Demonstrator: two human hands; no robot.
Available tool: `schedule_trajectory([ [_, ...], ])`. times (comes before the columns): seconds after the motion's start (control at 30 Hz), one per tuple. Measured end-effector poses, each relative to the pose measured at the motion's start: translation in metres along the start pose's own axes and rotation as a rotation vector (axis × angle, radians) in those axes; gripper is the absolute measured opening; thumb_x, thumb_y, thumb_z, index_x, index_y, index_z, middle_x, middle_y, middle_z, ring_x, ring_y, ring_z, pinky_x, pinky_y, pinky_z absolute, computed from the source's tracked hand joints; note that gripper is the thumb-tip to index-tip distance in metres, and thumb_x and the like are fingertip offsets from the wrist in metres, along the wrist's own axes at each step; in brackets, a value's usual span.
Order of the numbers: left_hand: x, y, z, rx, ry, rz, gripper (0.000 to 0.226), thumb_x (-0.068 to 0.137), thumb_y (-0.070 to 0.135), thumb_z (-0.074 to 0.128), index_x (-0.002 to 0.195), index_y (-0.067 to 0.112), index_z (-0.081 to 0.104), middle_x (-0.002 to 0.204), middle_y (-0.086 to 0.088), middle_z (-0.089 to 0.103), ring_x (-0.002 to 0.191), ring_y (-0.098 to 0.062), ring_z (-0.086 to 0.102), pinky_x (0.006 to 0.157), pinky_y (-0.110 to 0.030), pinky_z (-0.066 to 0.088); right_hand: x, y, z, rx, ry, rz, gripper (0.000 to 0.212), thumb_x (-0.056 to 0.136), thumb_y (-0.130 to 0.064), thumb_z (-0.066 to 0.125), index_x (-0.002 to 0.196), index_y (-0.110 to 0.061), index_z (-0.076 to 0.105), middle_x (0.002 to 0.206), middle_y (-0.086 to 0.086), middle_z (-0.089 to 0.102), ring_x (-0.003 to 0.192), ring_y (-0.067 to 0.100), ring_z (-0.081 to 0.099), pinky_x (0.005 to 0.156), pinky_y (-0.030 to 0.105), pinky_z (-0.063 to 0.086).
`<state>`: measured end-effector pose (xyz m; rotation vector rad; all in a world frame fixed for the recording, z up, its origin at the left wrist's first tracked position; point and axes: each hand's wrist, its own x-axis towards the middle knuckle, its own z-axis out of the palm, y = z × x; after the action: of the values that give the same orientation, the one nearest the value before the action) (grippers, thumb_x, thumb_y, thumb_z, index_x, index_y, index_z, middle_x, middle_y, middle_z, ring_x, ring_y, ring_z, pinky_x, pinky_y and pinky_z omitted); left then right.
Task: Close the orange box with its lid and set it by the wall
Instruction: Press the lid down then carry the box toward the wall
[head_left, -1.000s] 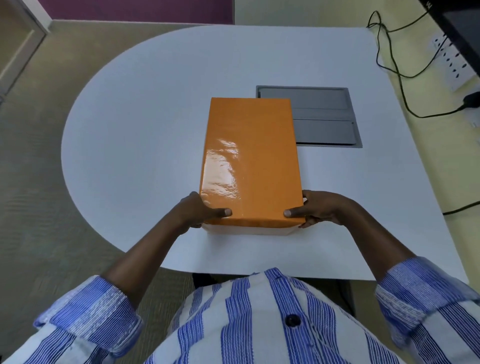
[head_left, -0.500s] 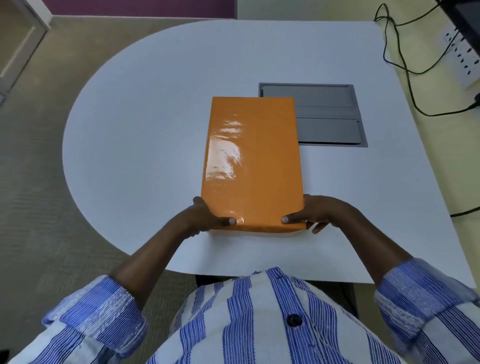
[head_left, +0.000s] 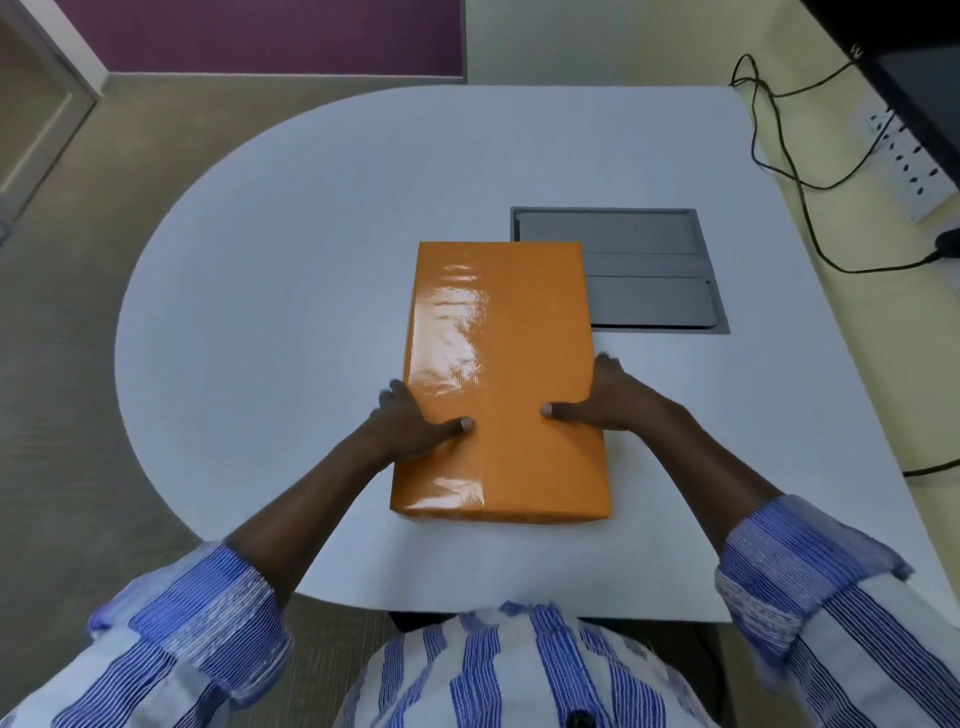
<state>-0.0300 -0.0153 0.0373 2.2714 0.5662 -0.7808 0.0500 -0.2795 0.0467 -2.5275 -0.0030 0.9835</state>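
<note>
The orange box (head_left: 501, 332) lies flat on the white table (head_left: 270, 270), its glossy orange lid fully down over it. My left hand (head_left: 410, 421) grips the box's left long side, thumb pressed on the lid. On the right long side, my right hand (head_left: 608, 400) holds the same way, thumb on top and fingers down the side. Both hands sit around the middle of the box's length. The base under the lid is hidden.
A grey hatch panel (head_left: 649, 270) is set into the table behind the box on the right. Black cables (head_left: 789, 171) and a white power strip (head_left: 909, 166) lie along the yellow wall (head_left: 597, 36) side at right. Carpet borders the table's rounded left edge.
The lid has gone fully down; the pale base rim seen a second ago is covered. Both hands have slid from the near corners forward along the box's long sides.
</note>
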Motion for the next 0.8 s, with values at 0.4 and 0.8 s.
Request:
schedule_trajectory([
  [0.4, 0.116, 0.059, -0.023, 0.429, 0.361, 0.321, 0.104, 0.092, 0.079, 0.024, 0.163, 0.010, -0.008, 0.170, -0.015, -0.018, 0.156, -0.037, -0.018, 0.125, -0.053, -0.001, 0.087, -0.048, -0.016, -0.235, 0.360, -0.130, 0.111, 0.085, -0.083, 0.034, 0.159, -0.015, -0.012, 0.166, 0.012, -0.023, 0.154, 0.040, -0.006, 0.121, 0.060, 0.016],
  [0.8, 0.127, 0.047, 0.000, 0.431, 0.539, 0.387, 0.098, 0.093, 0.078, 0.018, 0.163, 0.013, -0.005, 0.171, -0.014, -0.014, 0.158, -0.035, -0.014, 0.124, -0.051, -0.005, 0.105, -0.033, 0.009, -0.237, 0.552, -0.184, 0.106, 0.085, -0.084, 0.024, 0.161, -0.015, -0.002, 0.169, 0.014, -0.010, 0.153, 0.044, 0.005, 0.117, 0.061, 0.025],
])
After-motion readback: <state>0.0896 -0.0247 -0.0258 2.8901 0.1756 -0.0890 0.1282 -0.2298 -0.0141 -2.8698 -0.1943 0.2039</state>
